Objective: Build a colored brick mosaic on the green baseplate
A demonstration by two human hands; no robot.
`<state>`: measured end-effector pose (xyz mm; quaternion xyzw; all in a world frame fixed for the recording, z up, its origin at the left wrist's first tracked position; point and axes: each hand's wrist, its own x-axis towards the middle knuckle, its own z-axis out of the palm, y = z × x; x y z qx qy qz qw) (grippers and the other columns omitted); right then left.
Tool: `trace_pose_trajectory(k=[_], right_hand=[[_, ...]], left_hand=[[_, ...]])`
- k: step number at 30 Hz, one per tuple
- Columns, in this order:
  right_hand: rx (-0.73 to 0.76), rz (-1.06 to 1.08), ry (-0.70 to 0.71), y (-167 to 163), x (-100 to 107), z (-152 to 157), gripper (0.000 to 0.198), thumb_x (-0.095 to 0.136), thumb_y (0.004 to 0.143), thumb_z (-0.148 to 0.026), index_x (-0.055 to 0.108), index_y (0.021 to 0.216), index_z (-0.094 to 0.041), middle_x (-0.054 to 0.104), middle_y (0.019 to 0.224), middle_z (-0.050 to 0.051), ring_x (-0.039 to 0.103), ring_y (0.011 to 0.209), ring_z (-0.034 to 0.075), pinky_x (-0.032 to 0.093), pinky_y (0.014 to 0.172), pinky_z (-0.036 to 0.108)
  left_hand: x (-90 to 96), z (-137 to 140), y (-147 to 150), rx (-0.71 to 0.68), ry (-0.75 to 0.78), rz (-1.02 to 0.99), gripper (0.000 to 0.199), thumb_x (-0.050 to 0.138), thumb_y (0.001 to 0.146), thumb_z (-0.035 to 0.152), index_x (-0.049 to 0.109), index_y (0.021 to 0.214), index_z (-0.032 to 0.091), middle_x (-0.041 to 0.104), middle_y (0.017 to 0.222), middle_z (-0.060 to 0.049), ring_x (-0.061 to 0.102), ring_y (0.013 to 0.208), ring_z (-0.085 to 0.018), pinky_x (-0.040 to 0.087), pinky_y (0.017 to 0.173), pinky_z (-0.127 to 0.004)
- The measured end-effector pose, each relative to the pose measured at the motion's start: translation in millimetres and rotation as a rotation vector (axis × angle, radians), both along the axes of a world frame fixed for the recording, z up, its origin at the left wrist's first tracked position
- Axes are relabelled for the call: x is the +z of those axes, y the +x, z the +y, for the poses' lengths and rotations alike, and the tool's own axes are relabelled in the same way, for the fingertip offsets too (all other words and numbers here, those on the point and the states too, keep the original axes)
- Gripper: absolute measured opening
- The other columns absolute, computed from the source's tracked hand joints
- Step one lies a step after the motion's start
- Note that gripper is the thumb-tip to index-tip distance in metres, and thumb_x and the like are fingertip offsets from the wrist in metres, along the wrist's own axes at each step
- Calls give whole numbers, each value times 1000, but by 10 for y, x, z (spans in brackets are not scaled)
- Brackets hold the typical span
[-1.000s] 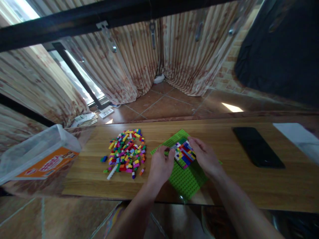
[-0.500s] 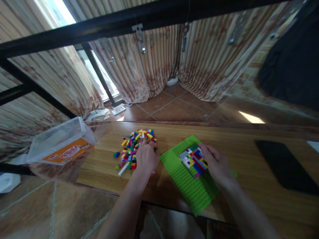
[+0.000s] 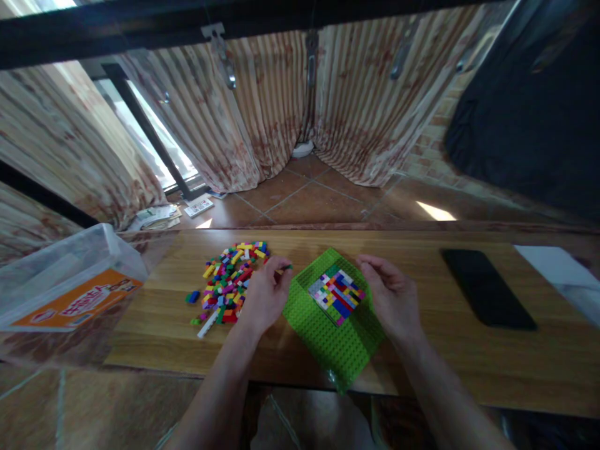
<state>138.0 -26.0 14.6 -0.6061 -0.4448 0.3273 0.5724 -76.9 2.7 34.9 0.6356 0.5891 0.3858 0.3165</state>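
My left hand [image 3: 266, 297] is closed in a pinch on a small dark green brick [image 3: 286, 267], held between the brick pile and the baseplate. Loose toy bricks [image 3: 229, 275] of many colours lie heaped just left of it. A green studded baseplate [image 3: 323, 344] lies turned at an angle on the table. On it sits a flat square of multicoloured bricks [image 3: 338, 295], with a green corner at its far side. My right hand [image 3: 394, 297] is over the baseplate's right edge, beside the square, its fingers loosely bent and seemingly holding nothing.
A clear plastic tub [image 3: 79, 275] with an orange label stands at the table's left end. A black flat device [image 3: 487, 287] and a white sheet [image 3: 557, 275] lie on the wooden table [image 3: 154, 331] to the right. Curtains hang beyond a dark metal bar.
My left hand has come up from the pile with a dark green brick pinched in it. My right hand has moved off the brick square's edge. The view has shifted right.
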Motion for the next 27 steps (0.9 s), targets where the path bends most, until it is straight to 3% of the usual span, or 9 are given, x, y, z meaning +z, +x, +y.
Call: trace_pose_trajectory(k=[4,8,14,17,21,24,27], right_hand=[[175,-243,108,-18,84,-128,21,62,87,-37,74,100,-25,73,102,5,66,94,21,51,84,35],[360,-463,169,-72,137,-228,22,59,91,-34,72,108,-28,73,106,4,64,102,22,49,90,38],[392,-544,195,-23,158,-257,18,57,93,-31,73,99,-26,74,98,4,65,94,21,48,86,38],[265,-570,134,35,115,-234,16,58,91,-31,73,93,-24,73,92,4,65,89,22,48,84,38],[72,-545,4,85,44,-197,12,64,84,-32,72,82,-22,71,84,4,64,81,22,48,79,37],[15,-568,-28,76,12,-189,13,67,80,-33,71,77,-22,70,83,5,62,83,23,47,79,38],[13,-611,-2,41,-15,-182,13,67,79,-33,70,76,-21,68,85,6,61,86,24,46,82,39]], left_hand=[[-2,-80,215,-247,-127,-307,16,61,84,25,74,91,20,72,86,-4,63,79,-17,46,73,-26],[8,-145,364,-391,-237,-543,16,70,79,26,73,92,18,72,85,-4,63,78,-16,48,74,-26],[16,-161,442,-485,-262,-606,26,73,79,32,67,97,15,69,77,-2,60,67,-12,46,65,-22],[-44,-133,436,-422,-194,-496,24,68,82,32,67,98,14,67,75,-1,59,66,-12,46,63,-22],[-123,-59,386,-179,-48,-324,18,62,85,29,68,95,16,68,79,-3,61,70,-14,47,64,-24],[-132,-19,349,-63,22,-183,14,60,83,25,68,91,16,71,83,-4,64,75,-16,48,67,-26],[-125,-9,338,-59,20,-105,13,59,83,22,69,90,17,73,83,-4,66,74,-16,49,68,-26]])
